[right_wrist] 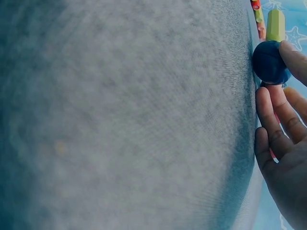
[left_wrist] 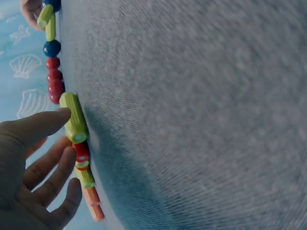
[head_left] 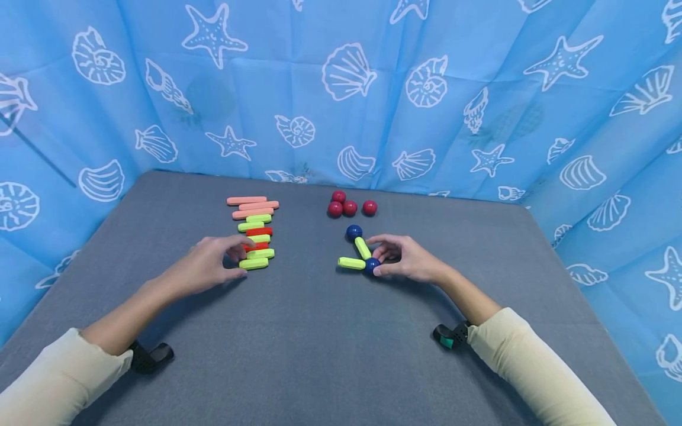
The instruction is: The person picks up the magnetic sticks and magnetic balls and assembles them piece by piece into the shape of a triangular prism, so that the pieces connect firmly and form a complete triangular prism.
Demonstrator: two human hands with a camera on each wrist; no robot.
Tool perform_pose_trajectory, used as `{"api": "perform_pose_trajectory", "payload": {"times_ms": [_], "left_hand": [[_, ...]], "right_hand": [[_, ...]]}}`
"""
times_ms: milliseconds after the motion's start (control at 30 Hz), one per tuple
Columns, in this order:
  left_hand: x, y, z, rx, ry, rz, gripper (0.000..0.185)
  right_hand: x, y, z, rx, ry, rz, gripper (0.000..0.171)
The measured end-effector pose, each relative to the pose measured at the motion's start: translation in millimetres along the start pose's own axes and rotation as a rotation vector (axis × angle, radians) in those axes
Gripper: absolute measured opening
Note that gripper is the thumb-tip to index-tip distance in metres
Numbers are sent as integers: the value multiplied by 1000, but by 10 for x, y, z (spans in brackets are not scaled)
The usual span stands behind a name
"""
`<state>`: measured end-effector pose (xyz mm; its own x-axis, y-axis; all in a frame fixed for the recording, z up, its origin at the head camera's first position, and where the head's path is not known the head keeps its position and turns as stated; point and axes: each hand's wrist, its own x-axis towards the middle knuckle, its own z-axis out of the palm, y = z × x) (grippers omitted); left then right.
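Two blue balls and two yellow-green rods are joined in a bent chain on the table. My right hand [head_left: 402,257] pinches the nearer blue ball [right_wrist: 271,62], thumb on one side and fingers on the other. From that ball one yellow-green rod [head_left: 351,263] points left, and another rod [head_left: 363,248] runs back to the far blue ball [head_left: 354,232]. My left hand [head_left: 215,263] spreads its thumb and fingers around the near end of a column of rods. Its thumb lies against the nearest yellow-green rod [left_wrist: 74,120]; red rods [head_left: 259,231] show among the others.
Salmon-coloured rods [head_left: 247,201] lie at the column's far end. Several dark red balls [head_left: 349,207] sit near the back of the grey table [head_left: 298,343], one slightly apart on the right. A blue curtain [head_left: 298,77] with shell prints hangs behind and along the sides.
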<state>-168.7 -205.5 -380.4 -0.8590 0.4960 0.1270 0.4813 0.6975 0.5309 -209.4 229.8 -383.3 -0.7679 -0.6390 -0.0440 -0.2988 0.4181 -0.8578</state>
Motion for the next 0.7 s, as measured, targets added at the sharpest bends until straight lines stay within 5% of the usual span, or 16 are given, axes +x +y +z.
{"api": "perform_pose_trajectory", "payload": {"times_ms": [367,700], "left_hand": [[86,83,91,-40,-4,-16,49],[444,380,286,-310,56,-15,51]], "right_hand": [[-4,-24,-2,3,-1,14,62],[-2,-8,-2,-1,-3,11,61]]}}
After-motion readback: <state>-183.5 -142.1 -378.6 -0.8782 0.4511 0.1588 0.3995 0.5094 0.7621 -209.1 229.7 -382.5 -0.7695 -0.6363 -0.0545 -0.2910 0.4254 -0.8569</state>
